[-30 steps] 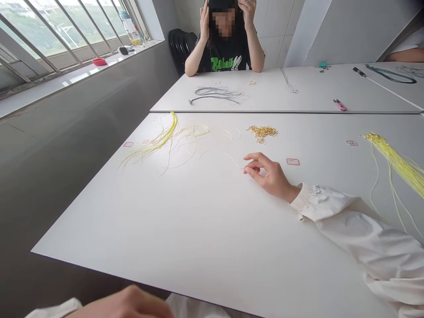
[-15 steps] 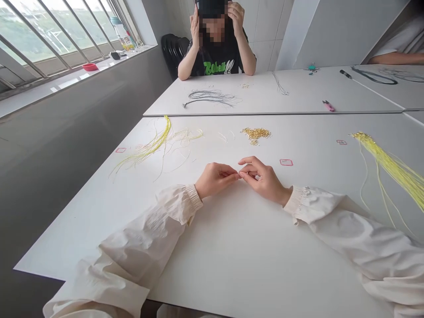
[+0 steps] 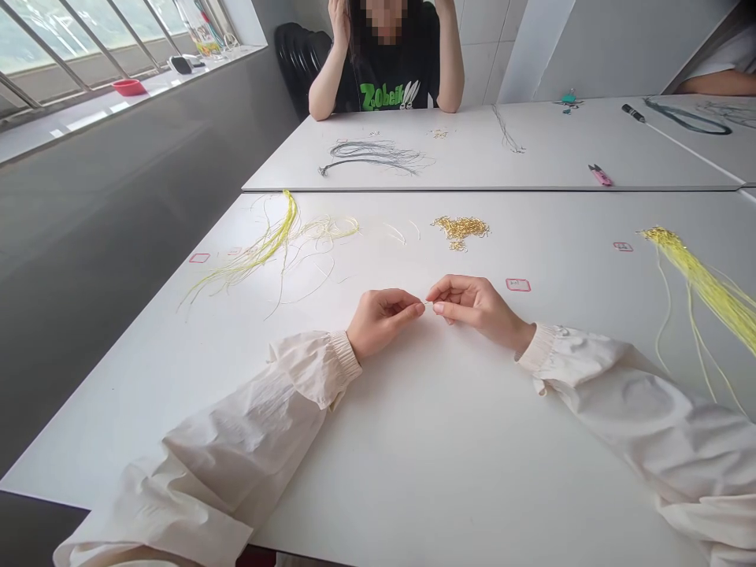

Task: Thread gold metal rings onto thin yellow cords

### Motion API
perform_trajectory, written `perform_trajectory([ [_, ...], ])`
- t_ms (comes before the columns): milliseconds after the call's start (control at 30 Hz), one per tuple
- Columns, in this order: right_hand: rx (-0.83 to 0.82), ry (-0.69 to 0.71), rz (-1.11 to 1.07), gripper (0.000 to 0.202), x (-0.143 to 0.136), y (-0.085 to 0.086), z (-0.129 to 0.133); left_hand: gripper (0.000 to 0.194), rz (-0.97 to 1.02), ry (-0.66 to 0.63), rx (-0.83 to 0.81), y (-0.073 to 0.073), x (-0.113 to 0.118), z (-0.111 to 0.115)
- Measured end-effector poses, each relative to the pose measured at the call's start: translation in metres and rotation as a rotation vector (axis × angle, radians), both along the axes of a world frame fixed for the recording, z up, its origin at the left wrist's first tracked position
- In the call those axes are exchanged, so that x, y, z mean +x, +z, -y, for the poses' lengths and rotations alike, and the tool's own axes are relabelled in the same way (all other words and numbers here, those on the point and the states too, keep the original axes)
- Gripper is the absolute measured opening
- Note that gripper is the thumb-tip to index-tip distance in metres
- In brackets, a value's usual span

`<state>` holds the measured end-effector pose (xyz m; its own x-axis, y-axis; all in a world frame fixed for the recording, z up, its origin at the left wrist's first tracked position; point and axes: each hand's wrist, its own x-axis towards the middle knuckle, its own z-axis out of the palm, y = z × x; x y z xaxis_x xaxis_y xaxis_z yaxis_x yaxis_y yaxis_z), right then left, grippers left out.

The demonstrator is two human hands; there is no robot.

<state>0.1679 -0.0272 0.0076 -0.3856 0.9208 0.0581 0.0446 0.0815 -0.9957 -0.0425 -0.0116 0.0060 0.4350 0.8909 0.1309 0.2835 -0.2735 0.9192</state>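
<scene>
I am observing the left hand (image 3: pixel 378 323) pinching a fine strand (image 3: pixel 428 302), running crosswise above the counter (image 3: pixel 425 449) towards the equally near right hand (image 3: pixel 481 312), whose fingers are standing narrow, grip unclear.

Well off to the left of the left hand (image 3: pixel 381 323), I see a bright barred window (image 3: pixel 83 20), its white sill (image 3: pixel 35 138) gleaming above a smooth grey wall (image 3: pixel 130 205). A white counter (image 3: pixel 413 449) spreads beneath the hand; a second counter (image 3: pixel 520 169) adjoins it beyond. Farther ahead stand black chairs (image 3: pixel 298 67), pale wall tiles (image 3: pixel 484 31) and, rightward, a grey partition (image 3: pixel 626 47).
</scene>
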Motion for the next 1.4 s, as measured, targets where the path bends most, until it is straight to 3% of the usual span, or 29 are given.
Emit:
perform_trajectory([
  [500, 0.187, -0.044, 0.122, 0.013, -0.002, -0.007, 0.002, 0.018, -0.062, -0.05, 0.074, 0.001, 0.002, 0.003],
  [867, 0.256, -0.058, 0.142, 0.008, -0.002, -0.009, 0.004, 0.016, -0.038, -0.028, 0.03, 0.003, 0.002, 0.002],
  [1167, 0.273, -0.08, 0.15, 0.005, -0.003, -0.011, 0.005, 0.026, -0.028, 0.008, -0.008, 0.001, 0.004, 0.002],
  [1400, 0.305, -0.141, 0.212, 0.017, -0.002, -0.013, 0.007, 0.028, 0.024, 0.028, -0.04, 0.0, 0.004, 0.001],
])
